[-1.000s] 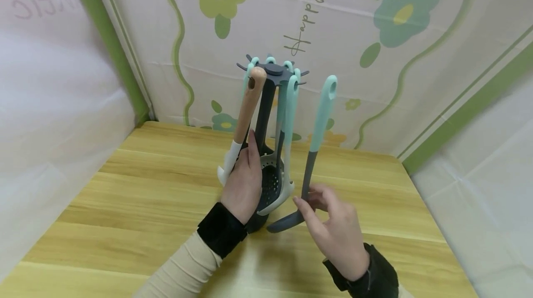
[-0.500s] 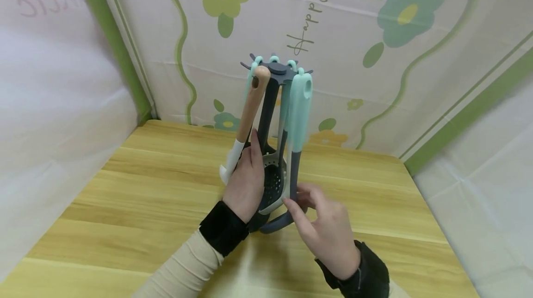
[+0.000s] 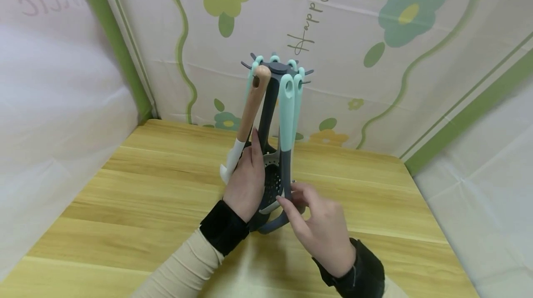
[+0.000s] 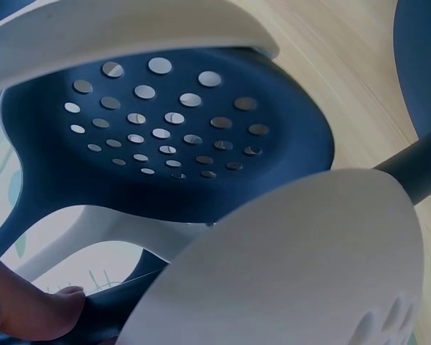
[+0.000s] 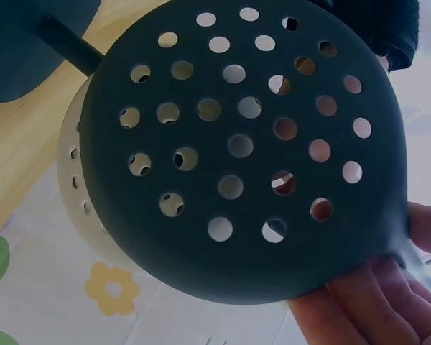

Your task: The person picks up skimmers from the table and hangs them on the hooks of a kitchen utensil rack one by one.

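Observation:
A dark grey utensil stand (image 3: 269, 106) with a hooked top rises from the table, hung with several mint-handled utensils. My left hand (image 3: 245, 184) grips its post low down, and the thumb (image 4: 43, 309) lies along the dark post in the left wrist view. My right hand (image 3: 322, 224) pinches the grey neck of a mint-handled skimmer (image 3: 286, 122), held upright in front of the stand. Its round holed head (image 5: 237, 144) fills the right wrist view. The handle's top, with its hanging hole, is just below the hooks and overlaps another mint handle (image 3: 298, 103).
A turner-like utensil with a wooden handle (image 3: 251, 103) and white lower part hangs at the left. A beige utensil head (image 4: 302, 259) is near the left wrist camera. The stand's dark base (image 5: 21, 43) rests on the wooden table (image 3: 125, 224), enclosed by printed cloth walls (image 3: 266, 11).
My right hand has brought the skimmer leftward from beside the stand to in front of it, its handle now nearly vertical. My left hand has stayed on the post.

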### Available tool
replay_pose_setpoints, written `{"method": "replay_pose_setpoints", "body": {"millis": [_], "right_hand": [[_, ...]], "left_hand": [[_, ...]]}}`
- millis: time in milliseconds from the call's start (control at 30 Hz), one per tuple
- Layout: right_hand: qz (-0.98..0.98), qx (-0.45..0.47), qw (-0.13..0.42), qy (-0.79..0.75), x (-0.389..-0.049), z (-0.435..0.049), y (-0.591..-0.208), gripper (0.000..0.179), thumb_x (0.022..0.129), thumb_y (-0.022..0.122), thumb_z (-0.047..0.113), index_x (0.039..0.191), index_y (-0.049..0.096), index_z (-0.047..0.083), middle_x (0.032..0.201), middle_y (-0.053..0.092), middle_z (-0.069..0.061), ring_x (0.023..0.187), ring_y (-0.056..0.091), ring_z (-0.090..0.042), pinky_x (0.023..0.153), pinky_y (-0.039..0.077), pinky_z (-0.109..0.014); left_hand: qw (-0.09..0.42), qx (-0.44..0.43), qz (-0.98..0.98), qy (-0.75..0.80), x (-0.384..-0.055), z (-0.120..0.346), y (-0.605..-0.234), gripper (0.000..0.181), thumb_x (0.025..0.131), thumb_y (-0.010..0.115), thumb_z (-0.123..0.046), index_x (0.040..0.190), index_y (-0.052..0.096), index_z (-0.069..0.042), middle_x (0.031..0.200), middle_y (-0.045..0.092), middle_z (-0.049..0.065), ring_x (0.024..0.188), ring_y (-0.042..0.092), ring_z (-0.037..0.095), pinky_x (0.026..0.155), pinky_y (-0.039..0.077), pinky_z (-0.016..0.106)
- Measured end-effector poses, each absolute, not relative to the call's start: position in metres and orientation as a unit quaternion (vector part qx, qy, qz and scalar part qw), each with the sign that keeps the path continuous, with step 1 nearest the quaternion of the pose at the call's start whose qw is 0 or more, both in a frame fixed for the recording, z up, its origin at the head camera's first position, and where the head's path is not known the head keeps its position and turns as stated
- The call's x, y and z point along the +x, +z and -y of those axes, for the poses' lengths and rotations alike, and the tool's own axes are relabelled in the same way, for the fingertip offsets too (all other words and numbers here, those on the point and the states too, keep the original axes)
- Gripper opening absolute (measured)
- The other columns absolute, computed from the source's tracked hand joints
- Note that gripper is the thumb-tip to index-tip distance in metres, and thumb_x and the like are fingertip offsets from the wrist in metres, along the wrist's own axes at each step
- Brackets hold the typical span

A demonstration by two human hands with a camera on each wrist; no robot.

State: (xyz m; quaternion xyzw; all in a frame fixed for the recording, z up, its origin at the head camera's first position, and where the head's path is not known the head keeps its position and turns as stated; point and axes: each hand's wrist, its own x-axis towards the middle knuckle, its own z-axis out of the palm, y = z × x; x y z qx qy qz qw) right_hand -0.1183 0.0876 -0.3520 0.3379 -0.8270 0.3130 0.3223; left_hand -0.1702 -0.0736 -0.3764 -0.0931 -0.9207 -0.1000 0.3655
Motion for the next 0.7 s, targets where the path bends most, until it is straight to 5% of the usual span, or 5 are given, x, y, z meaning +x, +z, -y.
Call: {"method": "replay_pose_setpoints", "body": {"millis": [367, 700], "right_hand": [[0.837, 0.325, 0.32, 0.303, -0.1161, -0.0845, -0.3479, 0.028, 0.076, 0.082, 0.005, 0.098, 0.066, -0.001, 0.074, 0.075, -0.005, 0.056, 0.063, -0.003, 0.045, 0.037, -0.007], [0.836, 0.319, 0.327, 0.304, -0.1101, -0.0799, -0.3456, 0.024, 0.077, 0.08, 0.004, 0.097, 0.067, -0.001, 0.072, 0.074, -0.004, 0.052, 0.061, 0.0, 0.047, 0.044, -0.01]], "left_hand": [[0.381, -0.093, 0.916, -0.082, -0.1695, 0.0751, -0.3766, 0.072, 0.093, 0.065, 0.0, 0.149, 0.022, 0.013, 0.104, 0.063, 0.02, 0.07, 0.062, 0.018, 0.052, 0.05, 0.021], [0.395, -0.103, 0.91, -0.077, -0.1682, 0.0767, -0.3784, 0.07, 0.096, 0.063, -0.004, 0.149, 0.02, 0.012, 0.108, 0.063, 0.021, 0.071, 0.062, 0.018, 0.051, 0.047, 0.021]]}}
